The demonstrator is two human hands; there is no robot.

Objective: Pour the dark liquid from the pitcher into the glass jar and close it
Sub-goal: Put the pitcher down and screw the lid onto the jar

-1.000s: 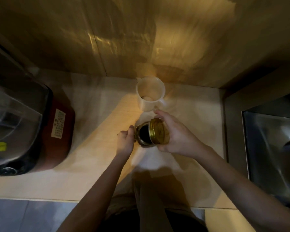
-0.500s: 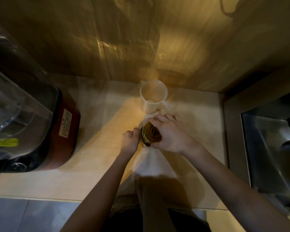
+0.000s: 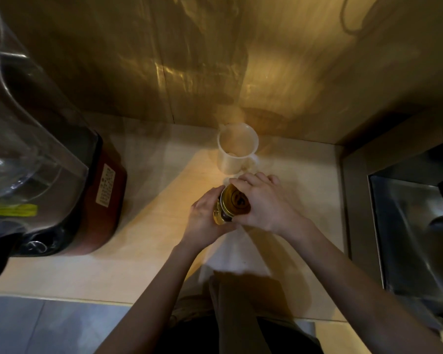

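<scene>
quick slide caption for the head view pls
Right hand sets the gold lid on the jar steadied by the left hand; pitcher behind.

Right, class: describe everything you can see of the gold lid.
The gold lid is round, metallic-looking and shiny, with a ridged rim and a dark mark on top. It sits on the glass jar, tilted towards the camera. The right hand grips it from the right; the left hand holds the jar beneath. Whether it is fully tightened cannot be told.
</scene>
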